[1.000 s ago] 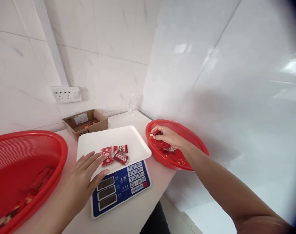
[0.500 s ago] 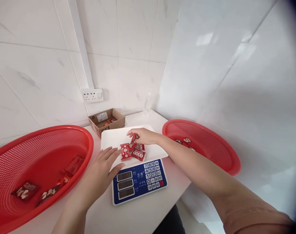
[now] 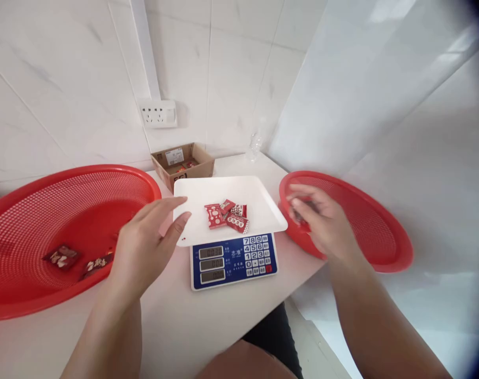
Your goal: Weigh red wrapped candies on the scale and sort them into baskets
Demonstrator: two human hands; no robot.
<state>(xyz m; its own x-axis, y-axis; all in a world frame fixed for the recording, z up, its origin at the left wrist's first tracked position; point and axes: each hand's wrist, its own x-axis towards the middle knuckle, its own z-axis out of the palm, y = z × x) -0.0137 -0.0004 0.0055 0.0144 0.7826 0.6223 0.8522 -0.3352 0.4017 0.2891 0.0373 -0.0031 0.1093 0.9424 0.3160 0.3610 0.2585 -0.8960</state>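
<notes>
A blue-faced digital scale [image 3: 233, 260] carries a white tray [image 3: 259, 208] with several red candy packets [image 3: 226, 215] in a small heap. My left hand [image 3: 147, 245] hovers open just left of the tray, fingers stretched toward its corner. My right hand [image 3: 322, 221] is over the near rim of the right red basket [image 3: 381, 247], fingers loosely spread and blurred, with nothing visible in them. The left red basket [image 3: 30, 210] holds a few dark red packets [image 3: 61, 257].
An open cardboard box [image 3: 184, 164] with more packets stands against the tiled wall behind the scale. A clear small bottle [image 3: 255, 145] sits in the corner. A wall socket [image 3: 158, 113] is above. The table edge runs close in front of me.
My right hand left a packet on the tray and drew back to the right basket. My left hand lifted slightly off the table. The view shifted downward.
</notes>
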